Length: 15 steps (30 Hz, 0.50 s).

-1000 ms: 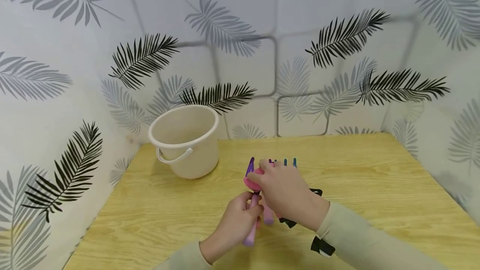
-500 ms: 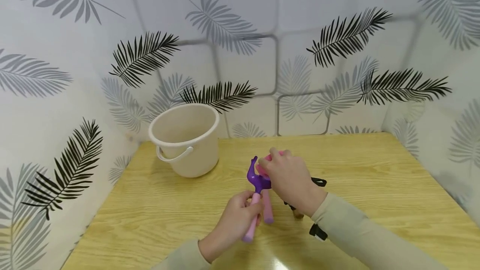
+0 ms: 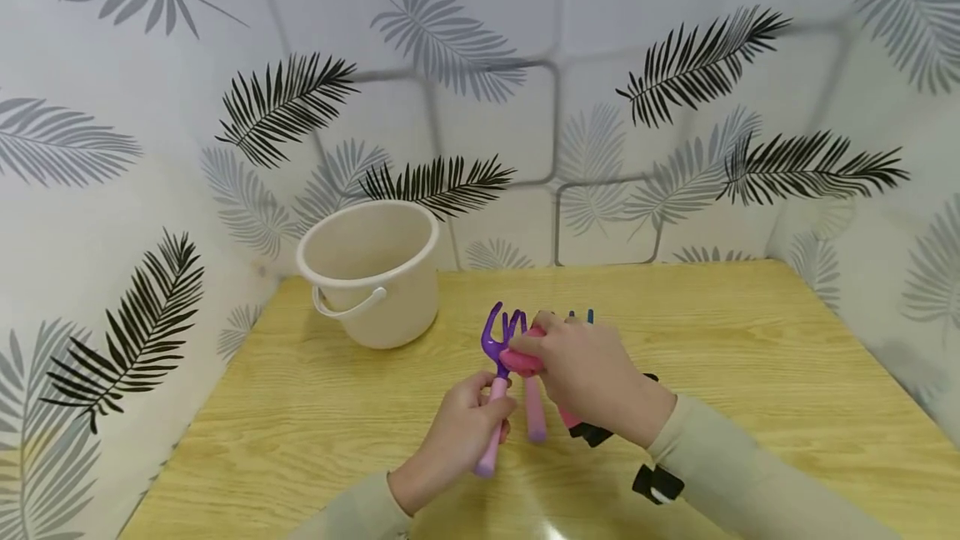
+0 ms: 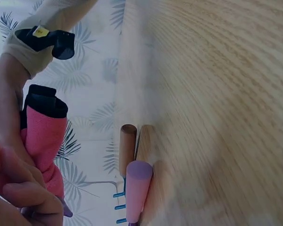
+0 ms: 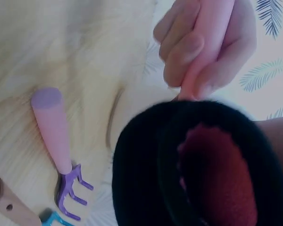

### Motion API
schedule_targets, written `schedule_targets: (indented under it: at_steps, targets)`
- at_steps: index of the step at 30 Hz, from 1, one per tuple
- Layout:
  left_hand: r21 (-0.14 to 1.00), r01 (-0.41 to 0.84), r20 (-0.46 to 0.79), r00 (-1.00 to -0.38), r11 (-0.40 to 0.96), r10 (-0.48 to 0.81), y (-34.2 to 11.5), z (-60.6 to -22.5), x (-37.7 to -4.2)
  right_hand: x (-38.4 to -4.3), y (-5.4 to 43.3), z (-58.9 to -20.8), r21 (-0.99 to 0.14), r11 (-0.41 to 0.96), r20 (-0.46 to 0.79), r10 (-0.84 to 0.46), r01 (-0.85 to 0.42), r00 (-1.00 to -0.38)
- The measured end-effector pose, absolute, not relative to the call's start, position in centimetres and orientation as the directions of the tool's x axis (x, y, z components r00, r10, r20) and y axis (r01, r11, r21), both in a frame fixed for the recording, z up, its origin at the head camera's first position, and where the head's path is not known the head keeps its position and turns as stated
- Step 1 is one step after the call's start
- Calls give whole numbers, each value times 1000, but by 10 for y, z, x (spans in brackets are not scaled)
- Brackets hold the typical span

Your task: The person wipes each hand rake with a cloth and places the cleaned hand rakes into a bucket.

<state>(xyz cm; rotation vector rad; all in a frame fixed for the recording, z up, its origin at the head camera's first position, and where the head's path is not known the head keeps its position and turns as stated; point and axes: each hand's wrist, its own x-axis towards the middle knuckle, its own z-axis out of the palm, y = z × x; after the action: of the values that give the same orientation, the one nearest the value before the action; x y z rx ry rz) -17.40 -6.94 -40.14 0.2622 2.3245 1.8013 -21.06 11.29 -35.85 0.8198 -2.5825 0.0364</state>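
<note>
My left hand (image 3: 461, 427) grips the pink handle of a small garden fork (image 3: 491, 347), its purple prongs pointing away from me. In my right hand (image 3: 600, 373) is a pink garden glove (image 3: 522, 359), bunched against the right side of the purple head and covering part of it. The glove's wide black cuff (image 5: 141, 165) fills the front of the right wrist view, its opening showing a pink inside. Just right of the held fork, a second pink-handled tool, a hand rake (image 3: 535, 411) with bent purple tines, lies on the table.
A cream bucket (image 3: 397, 307) with a white handle stands at the back left of the wooden table (image 3: 315, 415). Beyond the pink-handled rake lies a blue rake with a wooden handle (image 4: 128, 150), mostly hidden by my right hand in the head view. Leaf-patterned walls surround the table.
The glove first moved up and right, then came back against the purple head, now showing more of its prongs. My left hand has shifted slightly left with the fork.
</note>
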Motion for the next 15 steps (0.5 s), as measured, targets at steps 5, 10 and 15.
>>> schedule_targets:
  at_steps: [5, 10, 15]
  targets:
    - [979, 27, -29, -964, 204, 263, -71, -403, -174, -211, 118, -362, 111, 826, 392, -548, -553, -739]
    - [984, 27, -23, -960, 177, 279, -70, -403, -171, -217, 127, -369, 151, 871, 417, -486, -469, -768]
    - [986, 14, -32, -961, 164, 274, -72, -403, -171, -213, 126, -370, 147, 842, 450, -525, -519, -723]
